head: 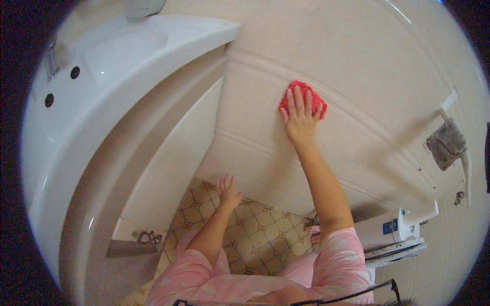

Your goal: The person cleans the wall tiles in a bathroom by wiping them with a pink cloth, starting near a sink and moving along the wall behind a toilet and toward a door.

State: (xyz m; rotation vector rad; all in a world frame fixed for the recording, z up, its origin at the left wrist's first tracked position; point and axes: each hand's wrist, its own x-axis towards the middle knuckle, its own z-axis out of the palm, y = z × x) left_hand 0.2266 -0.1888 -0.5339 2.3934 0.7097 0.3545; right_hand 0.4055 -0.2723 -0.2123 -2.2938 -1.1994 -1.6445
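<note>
My right hand [301, 121] lies flat with spread fingers on a red cloth [319, 104], pressing it against the cream wall panel [260, 95] just below a raised moulding line. Lower and to the left, my left hand [229, 193] has its fingers apart and holds nothing. It is near the bottom part of the same wall, above the patterned floor [252, 237]; whether its fingertips touch the wall I cannot tell.
A white washbasin countertop [126, 57] with a curved front curls along the left, over a pale cabinet [176, 153]. On the right wall a grey cloth [446, 143] hangs near a pipe. Below it stands a white container [383, 229] with a blue label, near the toilet or shelf-like white edges.
</note>
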